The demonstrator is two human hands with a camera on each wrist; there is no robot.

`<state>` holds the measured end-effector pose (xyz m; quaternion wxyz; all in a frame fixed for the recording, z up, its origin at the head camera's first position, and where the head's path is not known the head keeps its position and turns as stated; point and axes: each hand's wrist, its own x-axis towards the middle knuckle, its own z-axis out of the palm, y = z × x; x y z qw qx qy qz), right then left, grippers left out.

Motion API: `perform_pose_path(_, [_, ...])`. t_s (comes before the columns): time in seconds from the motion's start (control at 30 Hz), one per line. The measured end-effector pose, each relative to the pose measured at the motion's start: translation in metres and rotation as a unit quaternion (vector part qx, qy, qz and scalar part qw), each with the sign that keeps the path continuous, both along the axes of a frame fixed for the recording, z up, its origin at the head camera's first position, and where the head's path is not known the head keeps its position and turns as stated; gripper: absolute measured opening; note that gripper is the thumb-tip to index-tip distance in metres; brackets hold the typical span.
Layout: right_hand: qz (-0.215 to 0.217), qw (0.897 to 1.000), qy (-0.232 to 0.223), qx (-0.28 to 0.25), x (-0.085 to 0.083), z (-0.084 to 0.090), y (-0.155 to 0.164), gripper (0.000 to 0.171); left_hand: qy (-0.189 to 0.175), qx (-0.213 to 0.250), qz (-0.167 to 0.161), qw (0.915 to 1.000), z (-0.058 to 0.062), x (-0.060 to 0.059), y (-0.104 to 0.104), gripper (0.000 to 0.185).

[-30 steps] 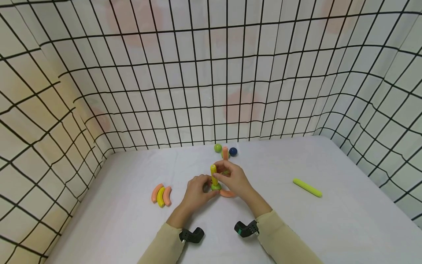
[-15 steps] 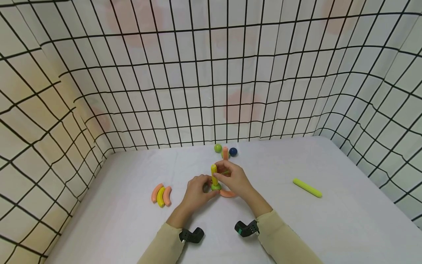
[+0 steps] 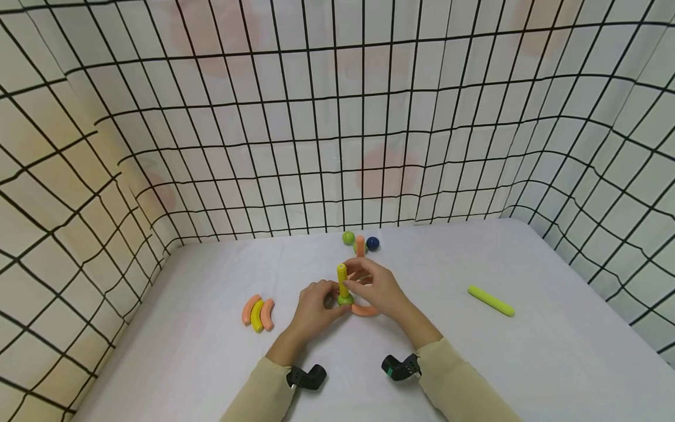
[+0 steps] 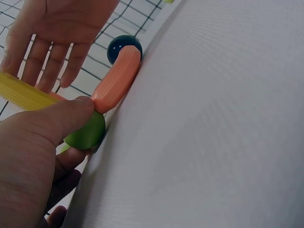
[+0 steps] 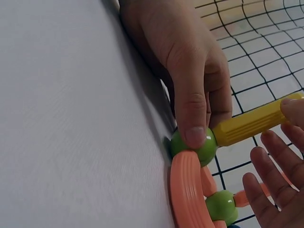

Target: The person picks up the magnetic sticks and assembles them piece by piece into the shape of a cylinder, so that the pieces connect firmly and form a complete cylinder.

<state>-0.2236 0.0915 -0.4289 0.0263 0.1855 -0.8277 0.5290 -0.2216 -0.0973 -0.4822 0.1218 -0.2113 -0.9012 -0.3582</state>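
My left hand (image 3: 315, 303) pinches a green ball (image 5: 209, 149) between thumb and fingers, low on the white table. A straight yellow rod (image 3: 342, 276) stands upright out of this ball. From the same ball a curved orange rod (image 5: 184, 190) runs along the table to a dark blue ball (image 4: 113, 47). Beside the yellow rod is my right hand (image 3: 378, 288), its thumb right at the rod's upper part. Its other fingers (image 5: 266, 164) are spread loosely, not wrapped round the rod. Further orange rods and a green ball (image 5: 222, 206) are joined behind, partly hidden by the right hand.
Three short curved rods (image 3: 256, 313), two orange and one yellow, lie at the left. A long lime-green rod (image 3: 491, 300) lies at the right. Behind the hands are a green ball (image 3: 348, 237) and a blue ball (image 3: 372, 243). Black netting (image 3: 337, 140) surrounds the table's back and sides.
The right hand has loosened its fingers from the yellow rod and shifted slightly right. The left hand keeps its hold on the green ball, and the rod stays upright.
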Motion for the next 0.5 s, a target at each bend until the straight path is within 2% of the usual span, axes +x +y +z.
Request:
perform_pose_path(0.27, [-0.015,0.999,0.003,0.028,0.004,0.000,0.017,0.037,0.007,-0.001,-0.003,1.0000,0.001,0.000,0.000,0.030])
perform_pose_path(0.5, [-0.026,0.998,0.012,0.052,0.009,-0.002,0.033,0.038,-0.024,-0.007,0.002,0.9997,0.002,0.000,0.001,0.031])
